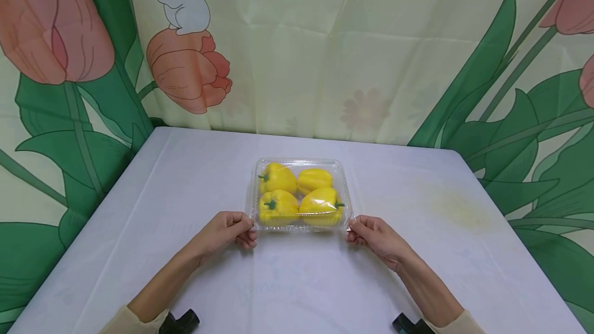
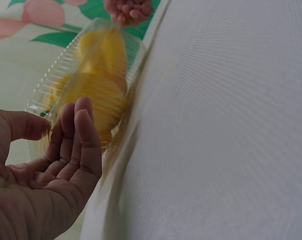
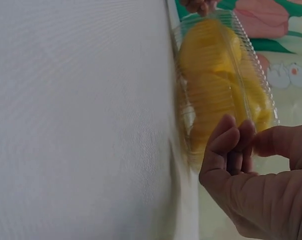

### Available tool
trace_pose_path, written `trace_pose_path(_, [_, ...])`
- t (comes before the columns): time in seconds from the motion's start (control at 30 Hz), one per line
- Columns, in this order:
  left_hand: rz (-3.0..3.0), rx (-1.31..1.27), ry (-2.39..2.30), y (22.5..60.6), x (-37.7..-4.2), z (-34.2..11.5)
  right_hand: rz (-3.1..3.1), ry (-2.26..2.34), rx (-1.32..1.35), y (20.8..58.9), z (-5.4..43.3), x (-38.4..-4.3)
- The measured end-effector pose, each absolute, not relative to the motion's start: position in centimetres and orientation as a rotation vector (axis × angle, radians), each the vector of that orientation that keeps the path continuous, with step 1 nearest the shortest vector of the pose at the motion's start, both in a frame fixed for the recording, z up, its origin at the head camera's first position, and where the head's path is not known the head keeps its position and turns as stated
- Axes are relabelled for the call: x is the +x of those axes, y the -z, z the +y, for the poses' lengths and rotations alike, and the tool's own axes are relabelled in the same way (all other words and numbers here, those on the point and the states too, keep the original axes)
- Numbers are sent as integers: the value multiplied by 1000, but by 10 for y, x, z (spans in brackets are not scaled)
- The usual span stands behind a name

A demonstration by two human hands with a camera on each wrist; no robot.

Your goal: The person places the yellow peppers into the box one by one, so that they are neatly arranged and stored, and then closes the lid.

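A clear plastic clamshell container [image 1: 301, 228] sits on the white table with its lid down, and several yellow bell peppers [image 1: 277, 206] show through it. At its near left corner, my left hand [image 1: 233, 229] pinches the rim between thumb and fingers. My right hand [image 1: 375, 238] pinches the near right corner in the same way. In the left wrist view, the left thumb and index finger meet at the container's edge [image 2: 53, 90]. The right wrist view has the right hand [image 3: 260, 165] at the opposite corner, its fingers curled.
A white cloth covers the table [image 1: 297, 282], with a faint yellowish stain [image 1: 459, 205] on the right. Behind it hangs a curtain [image 1: 301, 66] printed with tulips, leaves and a rabbit. Black wrist devices [image 1: 180, 321] are worn on both forearms.
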State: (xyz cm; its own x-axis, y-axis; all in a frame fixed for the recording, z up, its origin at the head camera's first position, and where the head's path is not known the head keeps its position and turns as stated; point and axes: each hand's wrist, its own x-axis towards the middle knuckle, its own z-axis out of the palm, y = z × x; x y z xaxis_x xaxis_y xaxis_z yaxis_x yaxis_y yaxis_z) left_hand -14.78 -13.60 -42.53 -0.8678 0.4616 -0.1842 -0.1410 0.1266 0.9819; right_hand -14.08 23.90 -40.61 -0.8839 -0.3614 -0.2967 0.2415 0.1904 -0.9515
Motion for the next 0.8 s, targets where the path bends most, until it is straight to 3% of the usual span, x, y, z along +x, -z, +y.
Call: trace_pose_path(0.8, [1990,301,-1773,424,-151,-139,2029,1626,-110,404,250,-138])
